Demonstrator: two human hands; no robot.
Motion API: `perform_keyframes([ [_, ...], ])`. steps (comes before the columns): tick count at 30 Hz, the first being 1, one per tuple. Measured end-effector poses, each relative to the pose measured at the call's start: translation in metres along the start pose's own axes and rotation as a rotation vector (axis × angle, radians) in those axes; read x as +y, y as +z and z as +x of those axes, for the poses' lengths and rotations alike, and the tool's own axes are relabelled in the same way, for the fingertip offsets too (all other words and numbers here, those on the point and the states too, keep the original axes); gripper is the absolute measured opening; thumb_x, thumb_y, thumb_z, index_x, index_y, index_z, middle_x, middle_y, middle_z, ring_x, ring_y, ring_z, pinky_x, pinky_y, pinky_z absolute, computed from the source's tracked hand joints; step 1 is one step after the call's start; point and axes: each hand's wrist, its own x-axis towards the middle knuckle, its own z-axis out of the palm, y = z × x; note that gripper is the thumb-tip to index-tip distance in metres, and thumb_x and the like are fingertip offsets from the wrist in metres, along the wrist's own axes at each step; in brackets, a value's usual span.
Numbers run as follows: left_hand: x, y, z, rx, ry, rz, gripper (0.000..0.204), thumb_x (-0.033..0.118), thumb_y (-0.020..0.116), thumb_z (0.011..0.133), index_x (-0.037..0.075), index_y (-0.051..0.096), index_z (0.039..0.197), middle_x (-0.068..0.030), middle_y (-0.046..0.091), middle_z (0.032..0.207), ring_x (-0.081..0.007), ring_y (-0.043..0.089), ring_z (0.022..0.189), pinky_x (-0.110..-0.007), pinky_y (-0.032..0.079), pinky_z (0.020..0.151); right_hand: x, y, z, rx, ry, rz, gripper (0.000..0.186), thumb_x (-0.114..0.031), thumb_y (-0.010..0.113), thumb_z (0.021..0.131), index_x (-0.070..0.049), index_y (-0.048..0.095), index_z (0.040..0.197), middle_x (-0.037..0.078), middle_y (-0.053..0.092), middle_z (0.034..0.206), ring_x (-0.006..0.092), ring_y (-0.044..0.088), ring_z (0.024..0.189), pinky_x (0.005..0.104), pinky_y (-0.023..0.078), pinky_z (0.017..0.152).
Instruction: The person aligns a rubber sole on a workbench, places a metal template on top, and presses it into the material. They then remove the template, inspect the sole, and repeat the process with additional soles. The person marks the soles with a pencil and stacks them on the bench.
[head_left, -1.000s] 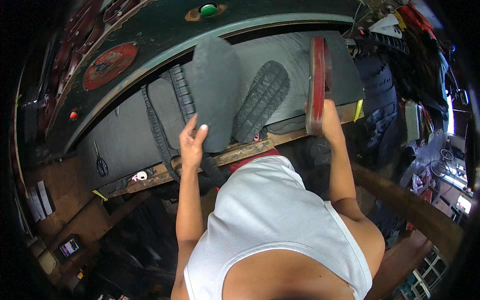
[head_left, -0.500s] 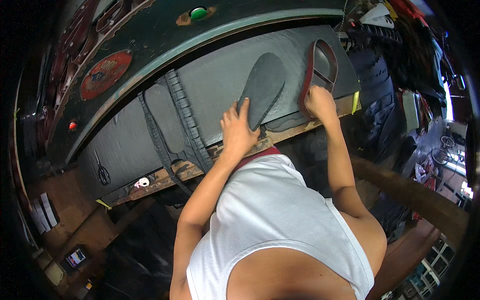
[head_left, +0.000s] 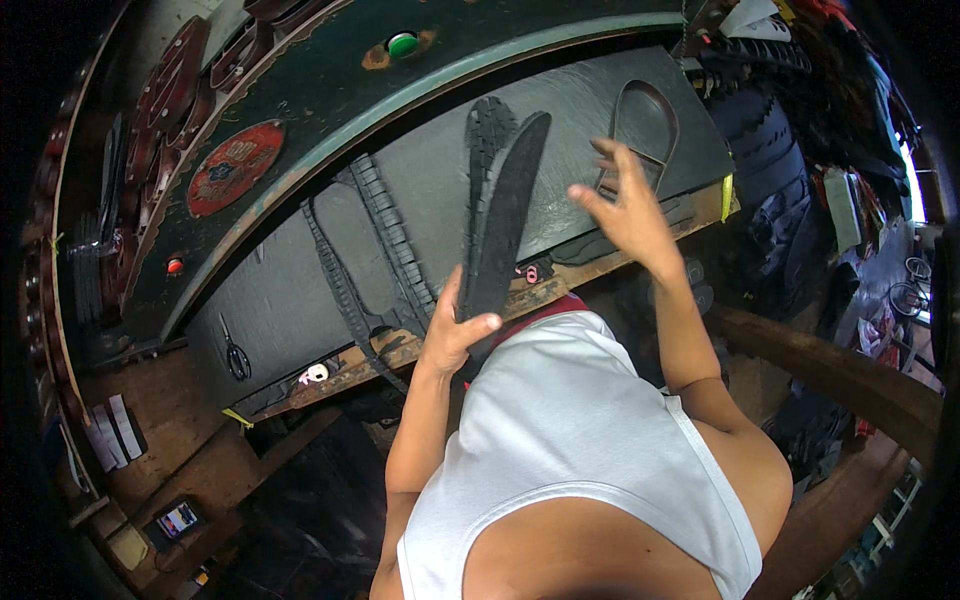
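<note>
Raised over the bench, my left hand (head_left: pixel 455 330) is closed round the near end of a pair of black shoe soles (head_left: pixel 510 210). One sole has a smooth face; the other, behind it, shows a knobbly tread. Their far ends stand apart and they come together toward my thumb. My right hand (head_left: pixel 635 220) is in the air with its fingers spread, holding nothing. Just beyond it a sole-shaped metal cutting die (head_left: pixel 672 125) with a crossbar rests on the dark work surface (head_left: pixel 420 150); my fingers cover part of its near end.
A green machine beam (head_left: pixel 330 110) with a green button (head_left: pixel 402 44) and a red button (head_left: pixel 175 266) spans the far side. Treaded rubber strips (head_left: pixel 390 235) lie left of centre. Scissors (head_left: pixel 236 358) and a small white-and-pink object (head_left: pixel 315 373) lie farther left.
My left hand has lifted and turned the soles off the bench, bringing the tread into view. My right hand has let go of the cutting die, which now lies flat, and moved slightly left.
</note>
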Motion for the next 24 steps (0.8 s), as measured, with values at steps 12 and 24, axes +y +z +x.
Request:
perform_keyframes([
  [12, 0.015, 0.04, -0.012, -0.076, 0.296, 0.375, 0.105, 0.043, 0.093, 0.069, 0.005, 0.04, 0.152, -0.0153, 0.049, 0.14, -0.0266, 0.054, 0.128, -0.041, 0.045, 0.108, -0.055, 0.059, -0.019, -0.071, 0.041, 0.913, 0.135, -0.066, 0.082, 0.067, -0.005, 0.002, 0.156, 0.022, 0.041, 0.138, 0.0322, 0.052, 0.13, 0.0477, 0.055, 0.102],
  [24, 0.019, 0.052, -0.017, -0.077, 0.307, 0.399, 0.08, 0.041, 0.073, 0.093, -0.001, 0.036, 0.151, -0.0191, 0.053, 0.137, -0.0279, 0.055, 0.128, -0.044, 0.044, 0.11, -0.048, 0.056, -0.025, -0.069, 0.077, 0.918, 0.134, -0.061, 0.084, 0.07, -0.005, 0.001, 0.159, 0.025, 0.043, 0.14, 0.0339, 0.048, 0.13, 0.0448, 0.047, 0.104],
])
